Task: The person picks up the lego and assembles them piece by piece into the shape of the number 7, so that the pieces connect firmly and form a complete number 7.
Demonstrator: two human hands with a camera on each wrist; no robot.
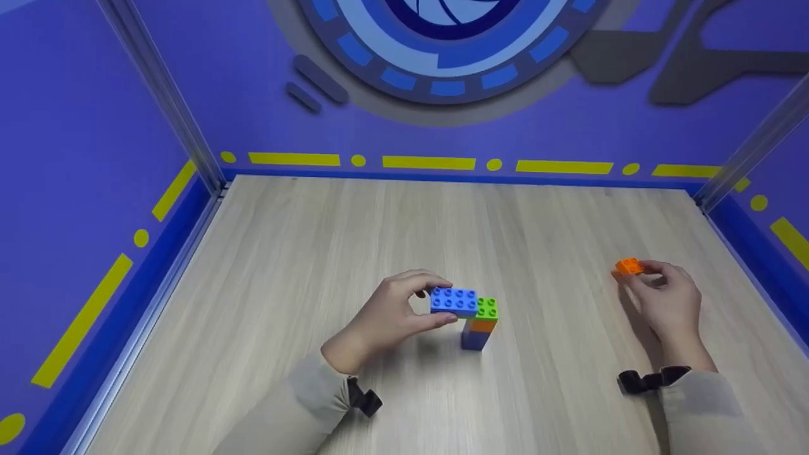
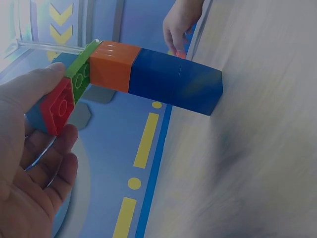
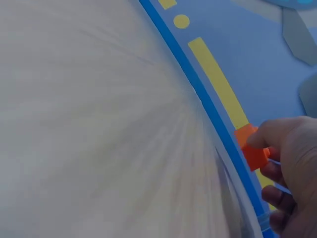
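Observation:
My left hand pinches a light blue toy brick between thumb and fingers. That brick sits on top of a small stack and overhangs its left side. Below it come a green brick, an orange brick and a dark blue base standing on the table. In the left wrist view a red brick shows under the overhang, beside the green one. Well to the right, my right hand holds a small orange brick at its fingertips, seemingly just above the table.
The wood-grain table is enclosed by a blue back panel and side panels with yellow markings. Metal posts stand at the corners. Each wrist carries a black camera mount.

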